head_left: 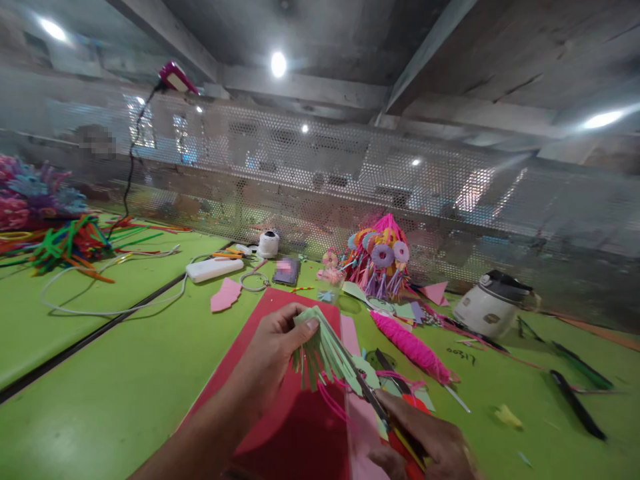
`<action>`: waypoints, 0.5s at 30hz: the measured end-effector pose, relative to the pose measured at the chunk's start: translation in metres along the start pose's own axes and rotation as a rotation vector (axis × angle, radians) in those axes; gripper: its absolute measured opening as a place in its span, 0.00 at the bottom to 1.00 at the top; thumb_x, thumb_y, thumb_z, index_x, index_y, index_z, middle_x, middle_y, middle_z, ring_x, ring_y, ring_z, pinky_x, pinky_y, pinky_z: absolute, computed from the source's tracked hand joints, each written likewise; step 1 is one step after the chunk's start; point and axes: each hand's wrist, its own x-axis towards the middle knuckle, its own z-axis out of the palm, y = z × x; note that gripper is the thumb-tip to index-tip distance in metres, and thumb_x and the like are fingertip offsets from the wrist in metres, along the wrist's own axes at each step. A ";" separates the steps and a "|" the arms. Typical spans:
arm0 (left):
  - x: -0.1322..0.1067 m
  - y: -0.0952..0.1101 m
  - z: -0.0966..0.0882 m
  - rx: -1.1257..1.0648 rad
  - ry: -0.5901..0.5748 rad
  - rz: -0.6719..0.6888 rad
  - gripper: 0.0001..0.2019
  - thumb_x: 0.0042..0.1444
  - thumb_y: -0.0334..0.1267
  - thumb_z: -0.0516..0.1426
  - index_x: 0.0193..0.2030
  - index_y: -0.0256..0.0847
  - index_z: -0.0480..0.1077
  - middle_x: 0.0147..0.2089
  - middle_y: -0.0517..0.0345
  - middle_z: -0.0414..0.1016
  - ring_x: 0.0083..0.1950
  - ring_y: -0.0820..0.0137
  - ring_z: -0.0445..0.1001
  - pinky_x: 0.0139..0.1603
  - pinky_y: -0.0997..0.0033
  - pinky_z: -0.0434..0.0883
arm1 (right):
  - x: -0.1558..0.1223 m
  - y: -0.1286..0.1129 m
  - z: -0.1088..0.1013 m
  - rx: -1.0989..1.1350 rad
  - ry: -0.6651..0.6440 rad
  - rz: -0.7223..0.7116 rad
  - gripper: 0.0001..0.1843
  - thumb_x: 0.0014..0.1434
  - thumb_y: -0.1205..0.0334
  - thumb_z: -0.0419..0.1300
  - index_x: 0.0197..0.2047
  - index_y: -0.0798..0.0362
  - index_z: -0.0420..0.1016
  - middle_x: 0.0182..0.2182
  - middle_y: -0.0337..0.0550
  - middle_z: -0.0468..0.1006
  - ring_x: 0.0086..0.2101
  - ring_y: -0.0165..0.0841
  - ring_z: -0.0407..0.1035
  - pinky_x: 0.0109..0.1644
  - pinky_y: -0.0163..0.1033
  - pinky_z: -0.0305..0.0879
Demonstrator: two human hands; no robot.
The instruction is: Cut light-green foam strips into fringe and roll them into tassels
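Note:
Between thumb and fingers, my left hand (280, 340) pinches the top of a light green fringed paper (325, 350), whose cut strips hang down and fan to the right. My right hand (425, 437) is closed around the handles of a pair of scissors (373, 400). The blades point up and left, along the right edge of the fringe. Beneath both hands lies a red board or folder (295, 433), with pink paper (363, 440) on its right side. Pink cord (335, 400) and green paper scraps show behind the scissors. The fingers inside the handles are partly hidden.
Bright pink thread (413, 347) is wound on a stick to the right. Behind it are paper flower tassels (383, 257) and a white kettle (493, 303). A black-handled cutter (577, 403) lies far right. A white power bank (215, 268) and cable are at left. Perforated metal screens the back.

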 end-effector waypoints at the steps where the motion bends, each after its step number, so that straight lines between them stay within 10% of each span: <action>1: 0.000 0.000 -0.001 -0.003 -0.017 0.005 0.07 0.46 0.38 0.61 0.28 0.37 0.68 0.25 0.62 0.66 0.25 0.78 0.63 0.27 0.77 0.60 | -0.001 -0.001 0.000 0.019 0.009 0.021 0.18 0.54 0.50 0.58 0.42 0.54 0.73 0.22 0.38 0.75 0.20 0.30 0.69 0.24 0.28 0.66; 15: 0.002 0.002 -0.004 -0.037 -0.070 -0.009 0.06 0.47 0.36 0.61 0.28 0.37 0.69 0.24 0.61 0.68 0.24 0.78 0.65 0.28 0.78 0.63 | -0.001 -0.004 -0.002 0.087 -0.012 0.151 0.19 0.52 0.47 0.58 0.41 0.52 0.75 0.25 0.39 0.77 0.23 0.30 0.70 0.25 0.27 0.65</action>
